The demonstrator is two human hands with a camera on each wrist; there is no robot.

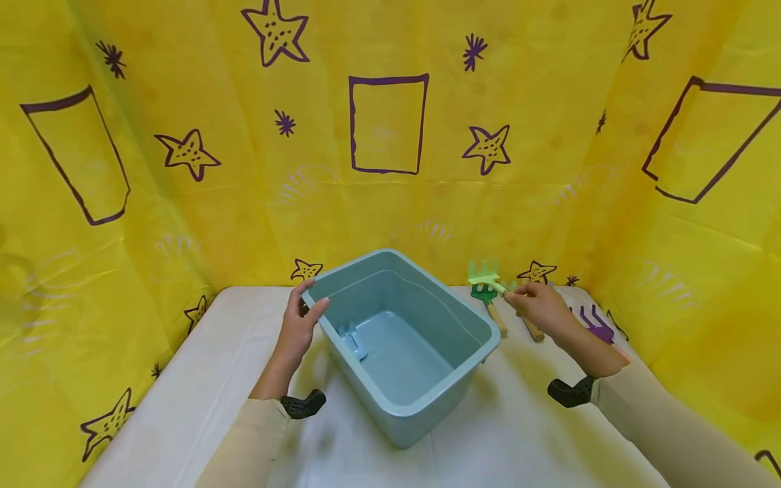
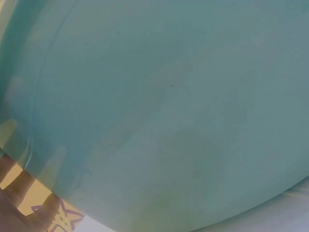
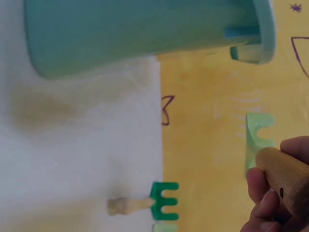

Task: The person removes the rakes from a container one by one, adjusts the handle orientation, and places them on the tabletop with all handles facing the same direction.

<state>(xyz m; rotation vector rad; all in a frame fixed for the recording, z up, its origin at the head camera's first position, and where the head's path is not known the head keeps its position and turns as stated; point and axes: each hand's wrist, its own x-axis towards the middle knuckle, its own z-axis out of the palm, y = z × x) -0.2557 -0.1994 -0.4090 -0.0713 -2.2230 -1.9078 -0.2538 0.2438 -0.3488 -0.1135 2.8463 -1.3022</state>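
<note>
A teal plastic bin [image 1: 421,413] stands on the white table, and its wall fills the left wrist view [image 2: 169,111]. My left hand [image 1: 307,306] grips the bin's rim at its far left corner, with fingers [image 2: 21,200] against the outside wall. My right hand [image 1: 520,295] holds a light green toy rake [image 1: 485,276] by its wooden handle [image 3: 286,178], lifted just right of the bin. The rake's head [image 3: 256,137] shows in the right wrist view. A small blue tool [image 1: 352,339] lies inside the bin.
A dark green rake [image 1: 488,301] with a wooden handle lies on the table [image 1: 183,407] beside the bin, also seen in the right wrist view [image 3: 157,203]. A purple rake [image 1: 596,327] lies at the far right. Yellow star-printed cloth [image 1: 390,169] walls in three sides.
</note>
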